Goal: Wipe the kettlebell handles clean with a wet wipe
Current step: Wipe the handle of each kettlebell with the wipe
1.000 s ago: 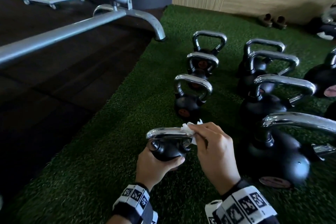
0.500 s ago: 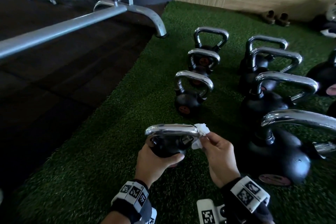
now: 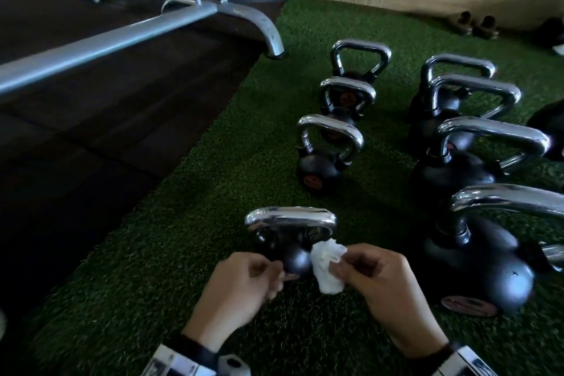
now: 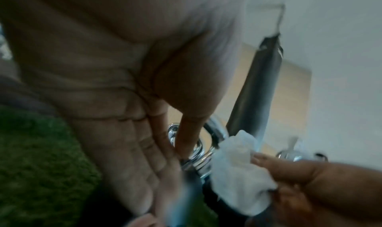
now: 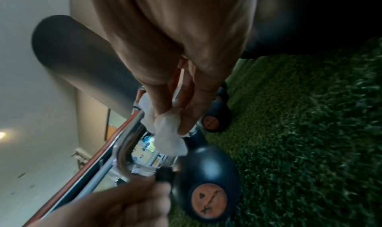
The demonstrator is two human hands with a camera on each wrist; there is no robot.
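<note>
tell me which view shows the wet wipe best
The left wrist view: the wet wipe fills the frame centre, bunched in the right hand beside the kettlebell handle. The head view shows it small; the right wrist view hides part of it behind fingers.

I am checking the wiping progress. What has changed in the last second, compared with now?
The right hand moved the wipe from the top bar of the handle, past its right corner, down to the right leg near the kettlebell body. The left hand still holds the kettlebell tilted. The right hand kept its pinch on the wipe. The other kettlebells have not moved.
</note>
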